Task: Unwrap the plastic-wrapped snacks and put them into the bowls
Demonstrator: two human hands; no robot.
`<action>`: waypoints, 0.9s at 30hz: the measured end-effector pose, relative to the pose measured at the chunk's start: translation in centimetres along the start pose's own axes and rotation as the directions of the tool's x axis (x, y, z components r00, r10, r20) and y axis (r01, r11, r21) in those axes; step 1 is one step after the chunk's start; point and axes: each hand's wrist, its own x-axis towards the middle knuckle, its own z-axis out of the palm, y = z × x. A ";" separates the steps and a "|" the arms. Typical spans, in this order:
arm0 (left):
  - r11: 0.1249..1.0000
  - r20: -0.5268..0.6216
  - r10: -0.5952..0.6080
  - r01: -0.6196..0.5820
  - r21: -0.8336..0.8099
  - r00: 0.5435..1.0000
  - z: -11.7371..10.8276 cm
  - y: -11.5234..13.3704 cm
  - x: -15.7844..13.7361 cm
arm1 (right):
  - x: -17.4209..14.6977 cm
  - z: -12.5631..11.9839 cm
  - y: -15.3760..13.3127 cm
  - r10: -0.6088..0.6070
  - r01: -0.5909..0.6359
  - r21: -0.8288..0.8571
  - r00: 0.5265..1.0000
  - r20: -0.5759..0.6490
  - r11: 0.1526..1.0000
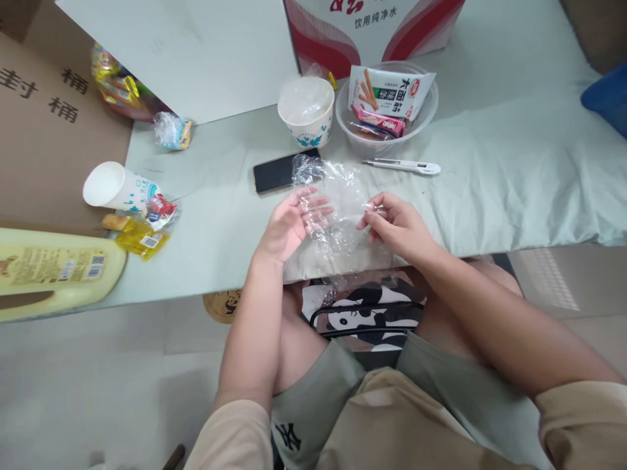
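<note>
Right hand (394,223) closed, thumb and forefinger pinching clear plastic film (345,196); exact grip point hard to make out. Left hand (291,222) open, fingers spread against the film, contact unclear through glare. Film lies between both hands at the near table (220,248) edge, covering one end of the phone (277,175); bag or sheet, cannot tell. Red-and-white carton (372,32) cut off above; blue object (607,101) cropped at right, unidentifiable.

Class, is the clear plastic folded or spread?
Spread, though crinkled: the clear plastic reaches from over the phone toward the near edge of the table.
</note>
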 end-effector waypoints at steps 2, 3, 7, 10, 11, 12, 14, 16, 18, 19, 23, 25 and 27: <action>0.991 -0.020 -0.064 0.066 0.112 0.998 0.1 -0.5 0.2 | 0.0 -0.1 -0.1 0.060 -0.057 0.065 0.997 -0.043 0.996; 0.984 -0.053 -0.082 0.089 0.152 0.995 0.2 -0.7 0.3 | 0.0 -0.1 -0.2 0.113 -0.105 0.127 0.992 -0.053 0.986; 0.975 -0.092 -0.095 0.112 0.194 0.991 0.6 -0.6 0.2 | 0.0 -0.3 -0.5 0.324 -0.318 0.390 0.945 0.052 0.864; 0.963 -0.064 -0.124 0.136 0.233 0.990 0.9 -0.1 -0.3 | 0.1 -0.3 -0.5 0.307 -0.333 0.369 0.943 0.129 0.868; 0.959 -0.068 -0.122 0.136 0.251 0.990 1.0 0.0 -0.4 | 0.1 -0.3 -0.4 0.279 -0.304 0.343 0.953 0.121 0.889; 0.956 -0.076 -0.112 0.128 0.265 0.991 1.0 0.1 -0.5 | 0.1 -0.2 -0.3 0.248 -0.268 0.320 0.963 0.103 0.909; 0.956 -0.088 -0.071 0.093 0.279 0.994 0.8 0.1 -0.6 | 0.1 -0.1 -0.1 0.174 -0.181 0.294 0.983 0.053 0.938; 0.958 -0.055 -0.043 0.057 0.281 0.998 0.6 0.0 -0.7 | 0.0 -0.1 0.0 0.079 -0.077 0.282 0.997 0.005 0.956; 0.954 0.015 -0.056 0.049 0.296 0.998 0.4 -0.2 -0.6 | 0.0 -0.2 0.1 -0.032 0.041 0.240 0.999 -0.043 0.970; 0.949 0.039 -0.070 0.054 0.312 0.997 0.4 -0.3 -0.6 | 0.0 -0.3 0.1 -0.078 0.088 0.208 0.995 -0.058 0.974; 0.928 0.014 -0.074 0.064 0.366 0.997 0.7 -0.8 -0.2 | 0.6 -0.6 0.7 -0.124 0.135 0.156 0.989 -0.078 0.979; 0.931 0.009 -0.054 0.047 0.362 0.998 0.8 -1.0 0.0 | 0.8 -0.7 1.0 -0.054 0.067 0.177 0.995 -0.080 0.982; 0.937 0.010 -0.042 0.036 0.349 0.999 0.8 -1.0 0.0 | 0.9 -0.6 1.1 0.032 -0.022 0.156 0.998 -0.059 0.987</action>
